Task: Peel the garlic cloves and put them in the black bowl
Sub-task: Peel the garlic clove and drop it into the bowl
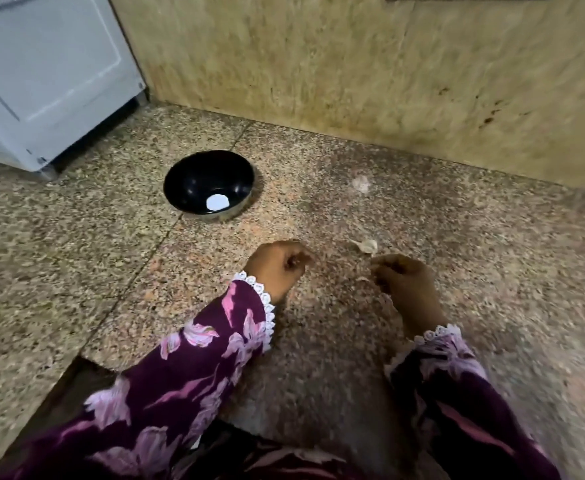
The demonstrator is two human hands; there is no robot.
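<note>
1. A garlic clove (365, 244), still in its papery skin, is lying on the speckled granite counter (76, 258), just beyond the fingertips of the right hand and apart from them.
2. A second pale piece (361, 184), either garlic or loose skin, is lying farther back on the counter near the wall; motion blur is preventing a firmer identification.
3. The black bowl (209, 186) is standing upright on the counter, to the left of both pieces and well apart from the clove. A white patch is showing on its inner bottom; whether this is a peeled clove or a reflection cannot be determined.
4. The right hand (405, 284) is hovering just in front of the clove with its fingers curled inward. The view is blurred, so whether it is pinching anything cannot be determined.
5. The left hand (277, 266) is positioned beside the right hand, between the bowl and the clove, with its fingers curled toward the palm. Whether it is clenched on nothing or grasping something small cannot be determined.
6. Both arms are wearing dark purple floral sleeves (194, 368) with white lace cuffs.
7. A yellowish stone wall (353, 64) is rising behind the counter, and a white appliance (41, 74) is standing at the far left corner.
</note>
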